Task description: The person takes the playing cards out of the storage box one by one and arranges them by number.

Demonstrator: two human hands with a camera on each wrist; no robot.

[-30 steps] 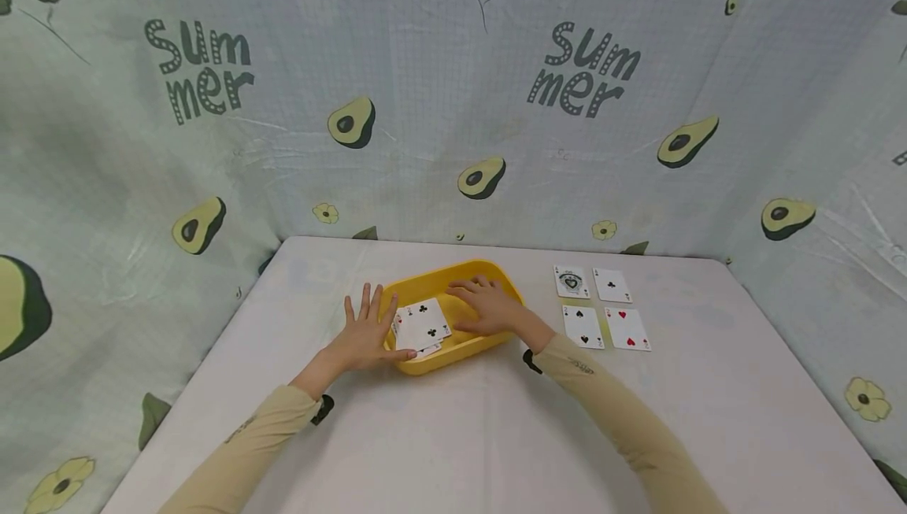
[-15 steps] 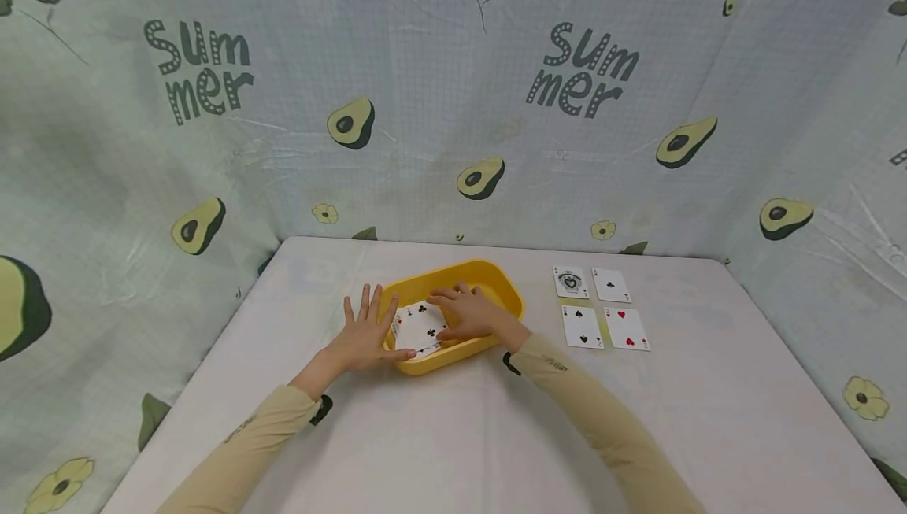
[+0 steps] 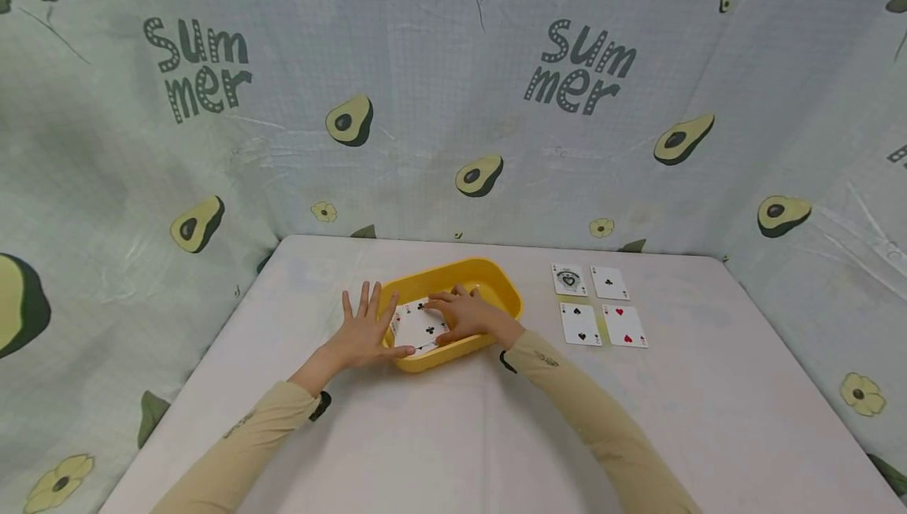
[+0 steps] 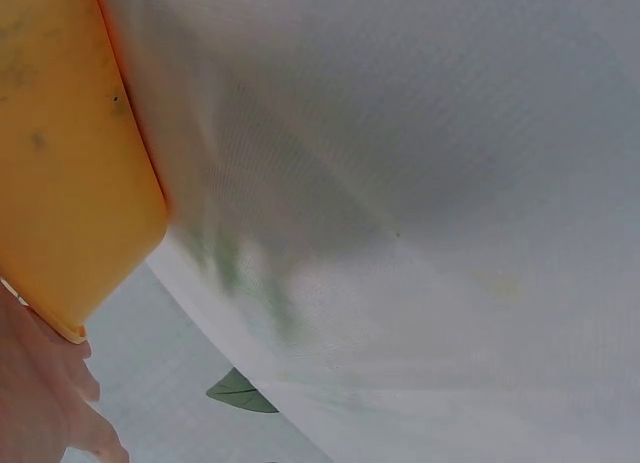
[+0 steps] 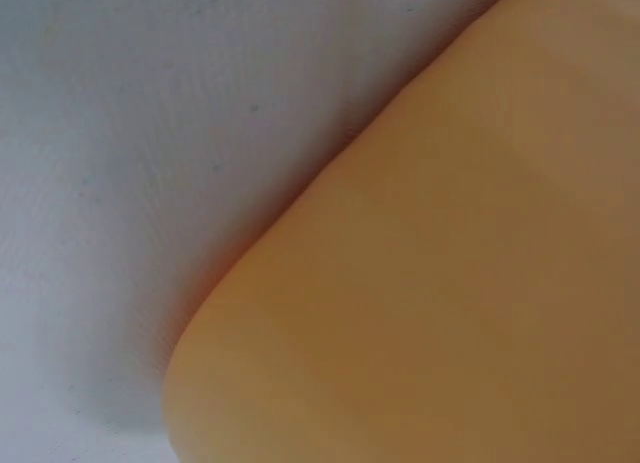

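Observation:
A yellow plastic tray (image 3: pixel 489 274) stands on the table with playing cards inside its left part. Uppermost there is a two of clubs (image 3: pixel 411 329), with other cards partly showing beneath it. My left hand (image 3: pixel 360 337) rests at the tray's left end, fingers spread, thumb along the front rim. My right hand (image 3: pixel 471 316) reaches into the tray over the right side of the two of clubs; its fingertips are near the card's far edge and its thumb near the front right corner. Contact there is too small to tell. The right wrist view holds mostly the tray's outer wall (image 5: pixel 430 283).
Right of the tray, face-up cards lie in two rows: an ornate card (image 3: pixel 569 279), an ace of clubs (image 3: pixel 609 283), a two of spades (image 3: pixel 581 325) and a two of hearts (image 3: pixel 625 327). A printed cloth (image 3: pixel 397 49) hangs behind the white table (image 3: pixel 425 443).
My right hand has moved left inside the tray, from its bare right part to over the two of clubs. The left hand and the cards outside the tray stay in place.

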